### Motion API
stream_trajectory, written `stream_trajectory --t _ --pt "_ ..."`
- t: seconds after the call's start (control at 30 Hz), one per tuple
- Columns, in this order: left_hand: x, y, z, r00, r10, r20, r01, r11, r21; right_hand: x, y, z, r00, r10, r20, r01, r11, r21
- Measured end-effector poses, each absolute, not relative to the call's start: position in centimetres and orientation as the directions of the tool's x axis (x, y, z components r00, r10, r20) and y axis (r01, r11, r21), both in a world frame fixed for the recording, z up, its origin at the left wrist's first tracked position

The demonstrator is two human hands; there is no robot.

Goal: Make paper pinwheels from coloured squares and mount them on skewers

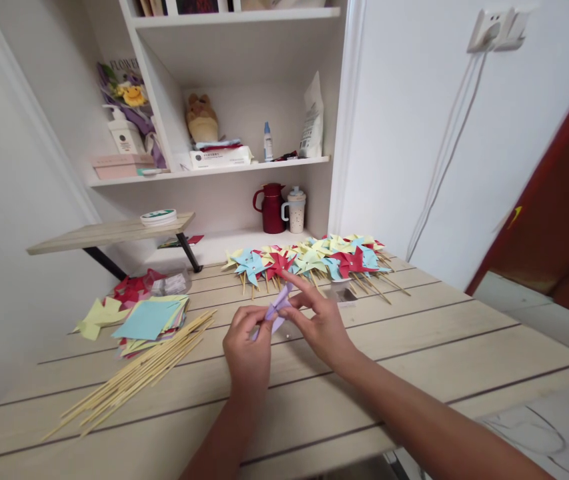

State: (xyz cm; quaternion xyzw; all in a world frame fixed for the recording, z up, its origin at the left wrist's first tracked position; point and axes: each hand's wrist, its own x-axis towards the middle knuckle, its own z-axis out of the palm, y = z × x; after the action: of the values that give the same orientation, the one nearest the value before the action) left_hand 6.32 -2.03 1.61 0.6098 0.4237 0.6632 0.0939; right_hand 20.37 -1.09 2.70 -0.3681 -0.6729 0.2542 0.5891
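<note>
Both my hands meet over the middle of the wooden table (414, 347) around a folded piece of lilac paper (280, 305). My left hand (247, 350) pinches its lower end. My right hand (317, 320) holds the upper part, with the index finger stretched along the fold. Just behind them lies a pile of finished paper pinwheels (314, 261) in red, blue and yellow on thin wooden sticks.
A bundle of bamboo skewers (137, 373) lies at the left, next to a stack of coloured paper squares (150, 321) and red scraps (134, 287). A small clear box (343, 291) sits near the pinwheels. Shelves behind hold a red jug (270, 208) and a cup (295, 209).
</note>
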Motion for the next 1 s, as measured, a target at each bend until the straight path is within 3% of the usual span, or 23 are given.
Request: stream_trajectory --t 0.63,0.77,1.0 --pt "5.7 -1.6 0.9 -0.157 0.581 0.799 0.502 -0.650 0.571 19.6 0.0 2.2 -0.040 0.755 0.655 0.302 0.633 -0.712" --pt "5.7 -1.3 1.0 -0.212 0.652 0.728 0.419 -0.613 0.670 19.4 0.2 2.4 -0.010 0.802 0.597 0.205 0.587 -0.784" --pt "6.2 -1.1 1.0 -0.311 0.829 0.464 0.099 -0.458 0.884 19.4 0.1 2.6 -0.006 0.873 0.489 -0.005 0.488 -0.873"
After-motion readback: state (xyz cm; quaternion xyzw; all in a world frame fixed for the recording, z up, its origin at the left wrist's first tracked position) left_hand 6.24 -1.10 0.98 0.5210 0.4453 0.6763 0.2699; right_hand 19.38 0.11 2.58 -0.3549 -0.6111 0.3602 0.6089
